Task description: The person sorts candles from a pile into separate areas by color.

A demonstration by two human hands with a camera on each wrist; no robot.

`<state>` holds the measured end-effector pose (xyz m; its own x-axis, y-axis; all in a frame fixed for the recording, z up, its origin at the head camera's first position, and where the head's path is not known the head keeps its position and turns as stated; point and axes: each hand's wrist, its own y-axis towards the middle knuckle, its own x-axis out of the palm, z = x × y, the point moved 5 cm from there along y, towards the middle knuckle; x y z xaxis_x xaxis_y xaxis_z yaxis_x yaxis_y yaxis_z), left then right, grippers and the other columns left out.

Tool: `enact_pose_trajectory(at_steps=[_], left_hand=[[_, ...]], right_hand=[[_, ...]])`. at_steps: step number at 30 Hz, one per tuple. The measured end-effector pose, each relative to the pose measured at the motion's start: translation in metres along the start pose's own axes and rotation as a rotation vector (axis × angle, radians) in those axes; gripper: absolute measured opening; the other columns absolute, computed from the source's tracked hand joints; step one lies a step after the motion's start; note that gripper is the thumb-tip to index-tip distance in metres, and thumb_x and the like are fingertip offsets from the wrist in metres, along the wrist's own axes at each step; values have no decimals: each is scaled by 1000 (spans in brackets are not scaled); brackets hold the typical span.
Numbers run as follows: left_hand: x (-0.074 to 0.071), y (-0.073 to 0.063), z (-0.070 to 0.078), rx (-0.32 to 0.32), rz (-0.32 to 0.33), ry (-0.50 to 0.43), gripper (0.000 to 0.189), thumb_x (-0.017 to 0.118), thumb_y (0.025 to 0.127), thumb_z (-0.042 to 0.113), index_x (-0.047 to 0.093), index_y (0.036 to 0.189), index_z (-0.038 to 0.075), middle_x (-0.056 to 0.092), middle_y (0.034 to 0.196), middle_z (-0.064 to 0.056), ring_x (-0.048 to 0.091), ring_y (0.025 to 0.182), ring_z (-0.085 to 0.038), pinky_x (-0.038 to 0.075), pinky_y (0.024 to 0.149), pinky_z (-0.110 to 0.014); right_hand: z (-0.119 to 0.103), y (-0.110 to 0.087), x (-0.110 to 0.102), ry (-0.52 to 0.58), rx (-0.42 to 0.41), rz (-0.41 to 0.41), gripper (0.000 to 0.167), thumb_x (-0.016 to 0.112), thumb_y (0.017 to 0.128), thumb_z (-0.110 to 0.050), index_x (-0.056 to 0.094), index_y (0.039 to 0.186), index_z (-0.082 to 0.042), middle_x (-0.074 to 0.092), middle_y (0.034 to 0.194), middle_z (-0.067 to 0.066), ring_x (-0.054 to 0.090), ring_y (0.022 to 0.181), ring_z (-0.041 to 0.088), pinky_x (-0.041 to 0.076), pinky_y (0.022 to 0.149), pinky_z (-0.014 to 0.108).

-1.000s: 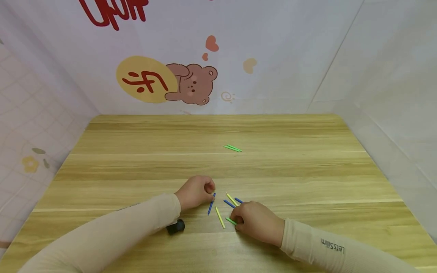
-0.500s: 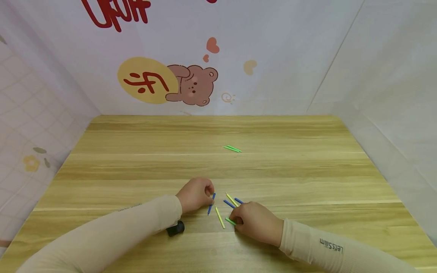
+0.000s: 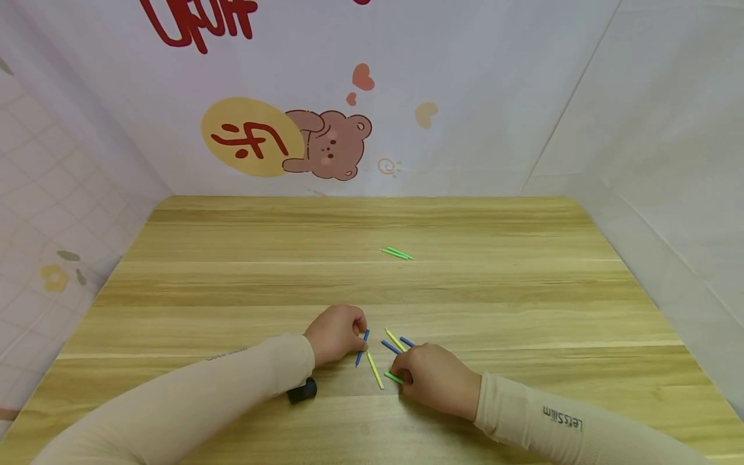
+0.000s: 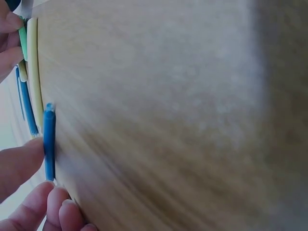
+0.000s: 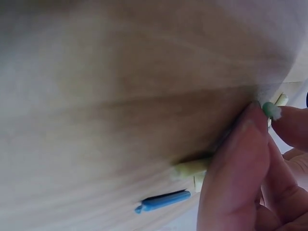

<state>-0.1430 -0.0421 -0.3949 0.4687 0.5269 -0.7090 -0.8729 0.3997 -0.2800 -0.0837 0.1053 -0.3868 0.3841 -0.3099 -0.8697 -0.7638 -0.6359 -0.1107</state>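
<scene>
Near the front middle of the table, my left hand [image 3: 334, 334] holds a thin blue candle-like stick [image 3: 358, 359] between thumb and curled index finger. The left wrist view shows the thumb on the side of this blue stick [image 4: 49, 139] and a fingertip by its lower end. My right hand [image 3: 437, 379] pinches a green candle-like stick [image 3: 392, 377], whose whitish end appears in the right wrist view. Between the hands lies a yellow stick [image 3: 374, 370]. Another yellow stick [image 3: 394, 340] and two blue sticks [image 3: 390, 347] lie by the right fingers, partly hidden by that hand.
Two light-green sticks [image 3: 396, 253] lie side by side farther back on the wooden table [image 3: 232, 284]. A black object [image 3: 302, 391] sits under the left forearm. White printed sheeting [image 3: 482, 84] stands along the table's back and sides.
My left hand has shifted slightly toward the front, its thumb sliding down along the blue stick. The right hand and the loose sticks stay in place.
</scene>
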Motion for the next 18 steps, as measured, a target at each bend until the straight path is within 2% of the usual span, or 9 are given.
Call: enact_pose_trajectory(at_steps=[6, 12, 18], left_hand=[[2, 1, -2, -10, 0, -2, 18, 80, 76, 7, 63, 82, 8, 50, 70, 1, 47, 67, -14, 38, 64, -27], [2, 3, -3, 7, 4, -2, 19, 80, 75, 6, 62, 80, 7, 50, 69, 0, 47, 65, -14, 39, 63, -27], [0, 0, 1, 18, 3, 17, 19, 80, 75, 7, 62, 80, 8, 50, 69, 1, 46, 64, -13, 39, 62, -26]], right_hand=[[2, 0, -2, 23, 6, -2, 12, 69, 73, -1, 67, 76, -12, 39, 58, -15, 36, 56, 1, 32, 53, 20], [5, 0, -6, 92, -8, 1, 14, 68, 75, 1, 70, 81, -11, 46, 63, -16, 39, 58, -1, 36, 55, 18], [8, 2, -10, 171, -8, -16, 15, 67, 76, 2, 70, 81, -11, 44, 63, -16, 40, 59, -3, 37, 56, 17]])
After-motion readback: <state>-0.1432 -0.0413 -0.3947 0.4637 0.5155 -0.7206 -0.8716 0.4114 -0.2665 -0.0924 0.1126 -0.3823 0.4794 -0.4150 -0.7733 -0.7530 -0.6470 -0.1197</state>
